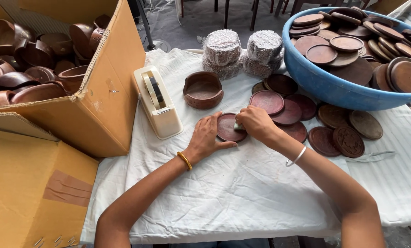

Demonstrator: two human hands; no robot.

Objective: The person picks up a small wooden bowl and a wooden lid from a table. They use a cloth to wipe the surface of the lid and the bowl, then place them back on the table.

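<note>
A round reddish-brown wooden disc (225, 129) lies flat on the white cloth (223, 193). My left hand (206, 135) rests flat beside it, fingers against the disc's left edge. Fingers of my right hand (256, 123) are closed on a small pale green pad (238, 125) pressed onto the disc's right side. A round wooden holder (202, 90) stands just behind the disc. Several more discs (283, 106) lie spread out to the right.
A cream tape dispenser (157, 102) stands left of the hands. An open cardboard box (76, 78) of wooden bowls fills the left side. A blue tub (334, 87) heaped with discs sits far right. Two wrapped bundles (242, 53) stand behind.
</note>
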